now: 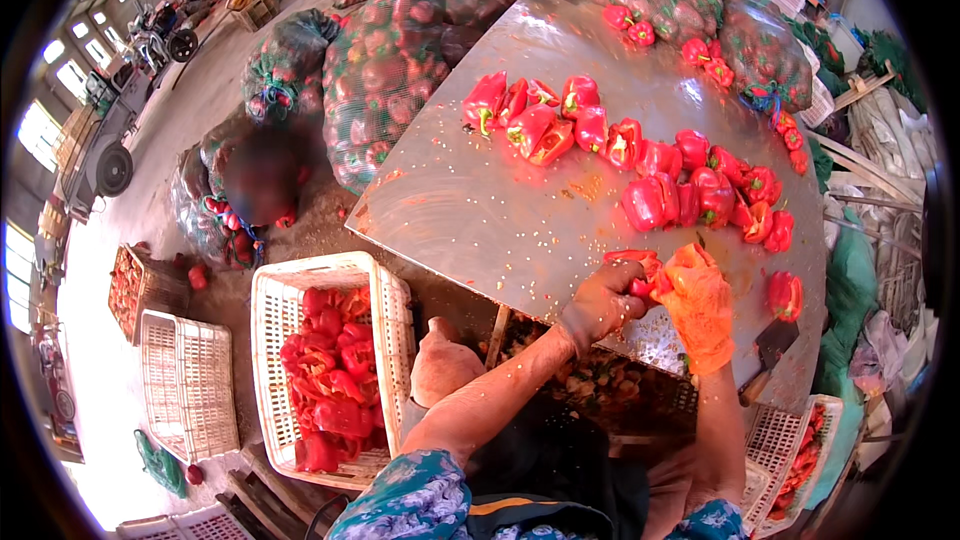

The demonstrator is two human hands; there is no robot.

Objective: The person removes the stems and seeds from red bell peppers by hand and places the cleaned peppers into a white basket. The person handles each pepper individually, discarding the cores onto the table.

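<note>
My left hand (pixel 604 304) is closed on a cut red bell pepper (pixel 634 261) at the near edge of a metal-topped table (pixel 465 202). Against that pepper is my right hand (pixel 694 307), in an orange glove, its fingers curled; whether it holds a small tool is hidden. Beyond the hands, red bell peppers (pixel 716 195), several of them split, lie in a slanting band across the metal. A single red pepper (pixel 784 296) lies right of the glove, beside a dark broad blade with a wooden handle (pixel 776 345). Pale seeds are scattered over the tabletop.
At the left stands a white plastic crate (pixel 394 315) holding red pepper pieces; another white crate (pixel 187 390) is farther left. Mesh sacks of peppers (pixel 386 75) surround the table's far side. Below the near edge lies a heap of scraps (pixel 600 382). A crate (pixel 776 427) sits lower right.
</note>
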